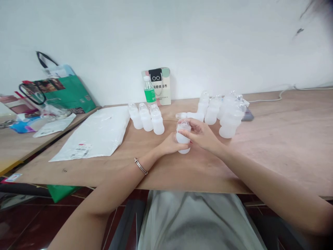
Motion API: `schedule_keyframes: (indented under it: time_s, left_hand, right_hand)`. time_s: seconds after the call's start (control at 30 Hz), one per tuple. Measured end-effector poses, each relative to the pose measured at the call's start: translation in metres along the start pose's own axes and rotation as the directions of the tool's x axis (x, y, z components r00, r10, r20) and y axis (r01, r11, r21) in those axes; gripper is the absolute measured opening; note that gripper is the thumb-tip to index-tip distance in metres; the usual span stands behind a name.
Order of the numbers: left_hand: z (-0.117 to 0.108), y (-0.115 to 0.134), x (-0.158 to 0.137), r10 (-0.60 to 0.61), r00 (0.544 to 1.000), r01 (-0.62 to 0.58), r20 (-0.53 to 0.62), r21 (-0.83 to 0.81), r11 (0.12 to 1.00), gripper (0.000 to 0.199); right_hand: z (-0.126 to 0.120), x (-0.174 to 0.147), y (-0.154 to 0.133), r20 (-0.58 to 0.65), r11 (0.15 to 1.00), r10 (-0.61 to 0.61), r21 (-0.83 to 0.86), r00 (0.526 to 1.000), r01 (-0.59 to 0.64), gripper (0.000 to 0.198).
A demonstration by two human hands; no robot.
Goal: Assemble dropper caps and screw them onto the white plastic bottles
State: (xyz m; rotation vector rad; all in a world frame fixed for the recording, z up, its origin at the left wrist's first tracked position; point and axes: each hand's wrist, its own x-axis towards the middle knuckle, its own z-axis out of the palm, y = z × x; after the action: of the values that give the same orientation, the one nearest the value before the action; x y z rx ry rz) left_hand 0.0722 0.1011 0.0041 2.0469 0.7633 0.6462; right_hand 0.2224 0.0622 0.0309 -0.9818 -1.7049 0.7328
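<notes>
A frosted white baby bottle (183, 138) with a clear cap stands upright on the table in front of me. My left hand (173, 143) is wrapped round its lower body. Around the clear cap at the top, my right hand (199, 132) has its fingers closed. A similar bottle (195, 116) lies on its side just behind my right hand. Three more capped bottles (147, 119) stand in a row to the left. Several others (230, 119) are grouped upright to the right.
A white plastic mailer (96, 130) lies flat at the left. Behind stand a green-labelled water bottle (150, 93) and a paper box bag (165, 88). A green shopping bag (70, 92) leans on the wall at far left. A white cable (281, 95) runs along the back right.
</notes>
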Motion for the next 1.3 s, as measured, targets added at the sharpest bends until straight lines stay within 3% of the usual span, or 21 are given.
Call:
schedule_keyframes:
  time_s: [0.1,0.23,0.3,0.53,0.6,0.8,0.97,1.1,1.17,1.3]
  left_hand:
    - [-0.006,0.000,0.001,0.067,0.990,-0.056,0.122,-0.086,0.995,0.028]
    - [-0.018,0.003,0.001,0.073,0.955,-0.042,0.289,-0.112,0.993,0.033]
    - [-0.019,0.003,0.002,0.078,0.934,-0.033,0.349,-0.131,0.991,0.028]
    - [-0.015,-0.001,0.004,0.077,0.939,-0.030,0.336,-0.145,0.989,0.027]
    - [-0.016,-0.002,0.004,0.074,0.933,-0.021,0.352,-0.152,0.988,0.025]
    - [-0.018,-0.007,0.007,0.054,0.907,0.024,0.417,-0.178,0.984,0.031]
    - [-0.019,-0.008,0.006,0.061,0.897,0.025,0.438,-0.187,0.982,0.040]
    - [-0.017,-0.008,0.007,0.070,0.885,0.016,0.460,-0.180,0.984,0.032]
    - [-0.017,-0.008,0.008,0.073,0.891,0.009,0.447,-0.179,0.984,0.031]
    - [-0.017,-0.010,0.009,0.074,0.901,-0.001,0.427,-0.169,0.986,0.033]
  right_hand:
    - [0.000,0.001,0.001,0.081,0.989,0.050,0.137,0.995,-0.061,0.031]
    - [-0.005,0.000,-0.001,0.266,0.960,0.017,0.265,0.964,-0.090,0.037]
    - [-0.005,-0.001,0.000,0.295,0.947,0.021,0.301,0.955,-0.113,0.033]
    - [0.005,-0.001,0.003,0.079,0.969,0.052,0.235,0.996,-0.069,0.031]
    - [0.004,0.000,0.004,0.066,0.968,0.062,0.239,0.996,-0.076,0.032]
    - [-0.006,-0.002,0.007,0.204,0.933,-0.039,0.357,0.978,-0.038,0.052]
    - [-0.014,-0.003,0.002,0.294,0.959,-0.080,0.284,0.952,-0.007,0.047]
    - [-0.017,-0.001,0.002,0.348,0.958,-0.044,0.280,0.936,-0.059,0.041]
    - [-0.012,-0.001,0.006,0.308,0.942,-0.053,0.331,0.950,-0.055,0.031]
    - [0.003,0.000,0.016,0.093,0.929,-0.112,0.362,0.989,0.071,0.029]
